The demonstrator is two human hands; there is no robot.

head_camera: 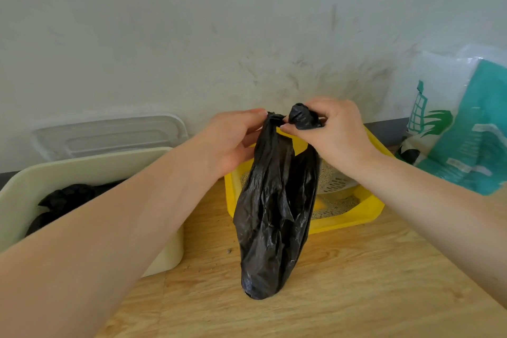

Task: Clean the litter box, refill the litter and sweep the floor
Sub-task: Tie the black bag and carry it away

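Hands meet at the middle of the head view, both working the neck of a crinkled black plastic bag. The left hand comes in from 8 o'clock and pinches the gathered neck between thumb and fingertips; the right hand, from 3 o'clock, has its fingers curled round the bunched top end of the bag, just beside the left fingertips. Below the two grips the bag hangs down toward 6 o'clock, its bottom reaching the wooden floor; whether it rests there cannot be told.

Behind the bag, partly covered by it, sits a square yellow plastic litter tray with pale granules and a white slotted scoop inside. At 9 o'clock stands a cream plastic bin lined with black plastic, the left forearm crossing over it, and a translucent lid leans on the wall behind. At 3 o'clock a teal and white litter sack leans against the grey wall.
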